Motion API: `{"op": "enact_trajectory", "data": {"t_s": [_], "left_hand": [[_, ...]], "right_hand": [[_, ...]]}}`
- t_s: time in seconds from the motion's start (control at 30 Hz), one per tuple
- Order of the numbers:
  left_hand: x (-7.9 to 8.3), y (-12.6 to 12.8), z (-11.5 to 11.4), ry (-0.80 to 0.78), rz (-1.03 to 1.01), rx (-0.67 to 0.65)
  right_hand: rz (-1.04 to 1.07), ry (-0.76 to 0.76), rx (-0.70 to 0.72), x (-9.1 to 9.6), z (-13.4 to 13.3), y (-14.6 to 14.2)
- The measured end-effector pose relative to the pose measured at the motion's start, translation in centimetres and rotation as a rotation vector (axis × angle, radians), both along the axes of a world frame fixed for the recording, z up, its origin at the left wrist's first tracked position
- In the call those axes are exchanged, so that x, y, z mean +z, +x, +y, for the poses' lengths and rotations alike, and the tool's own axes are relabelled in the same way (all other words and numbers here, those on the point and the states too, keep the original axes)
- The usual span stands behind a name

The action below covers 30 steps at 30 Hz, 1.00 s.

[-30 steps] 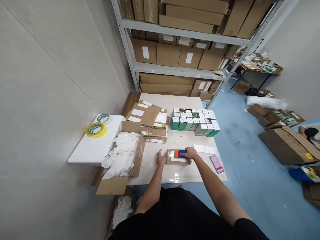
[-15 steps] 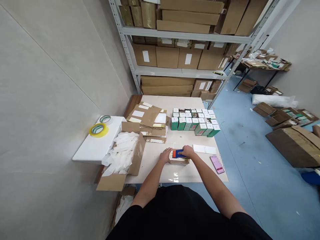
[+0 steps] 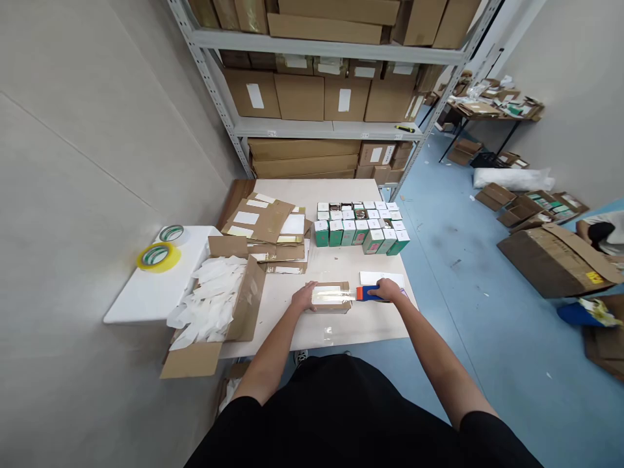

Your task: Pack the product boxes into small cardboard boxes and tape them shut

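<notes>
A small cardboard box [image 3: 325,307] lies near the front of the table. My left hand [image 3: 304,296] grips its left end, with fingers and thumb against the sides. In my right hand [image 3: 389,290] is a blue tape dispenser [image 3: 369,293] with an orange front, just past the box's right end. A strip of clear tape [image 3: 333,294] runs along the top of the box and stretches to the dispenser. A white sheet [image 3: 375,278] lies behind the dispenser. The phone is mostly hidden by my right hand and forearm.
Green-and-white small boxes [image 3: 361,233] stand in rows behind. Flattened cardboard [image 3: 266,218] is stacked to the left, beside an open carton [image 3: 244,299] of white paper. Tape rolls [image 3: 158,256] rest on a white surface. Shelving [image 3: 322,129] holds cartons. At far right, part of another person [image 3: 600,234] shows.
My right hand has drawn the tape dispenser rightward off the box, leaving tape along the top. My left hand stays on the left end. The whole view has shifted.
</notes>
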<state>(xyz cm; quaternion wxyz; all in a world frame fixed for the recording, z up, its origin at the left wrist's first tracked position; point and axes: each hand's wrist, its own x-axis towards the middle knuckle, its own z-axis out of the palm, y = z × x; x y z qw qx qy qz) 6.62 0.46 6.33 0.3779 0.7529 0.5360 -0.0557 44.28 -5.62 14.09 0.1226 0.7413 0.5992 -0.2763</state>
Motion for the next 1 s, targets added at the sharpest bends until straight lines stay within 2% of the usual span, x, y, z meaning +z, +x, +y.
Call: {"op": "enact_trajectory", "data": {"t_s": [0.1,0.33,0.43,0.6,0.8,1.0], "left_hand": [[0.1,0.1,-0.1,-0.009,0.026,-0.013],[0.2,2.2,-0.4,-0.025,0.23,-0.056],[0.0,2.9,-1.0,0.005,0.291,-0.073],[-0.2,1.5,-1.4,0.051,0.226,-0.087],[0.0,-1.2,0.1,-0.021,0.113,-0.095],[0.1,-5.2,1.1,-0.063,0.005,-0.066]], "right_hand": [[0.007,-0.006,-0.031,-0.8,-0.4,0.6],[0.028,-0.019,-0.082,-3.6,-0.6,-2.0],[0.076,-0.018,-0.121,-4.6,-0.9,-2.2],[0.154,-0.029,-0.188,-5.4,-1.7,-1.6],[0.18,-0.008,-0.271,-5.0,-2.9,-3.2],[0.165,0.062,-0.272,-2.1,-2.1,-6.1]]}}
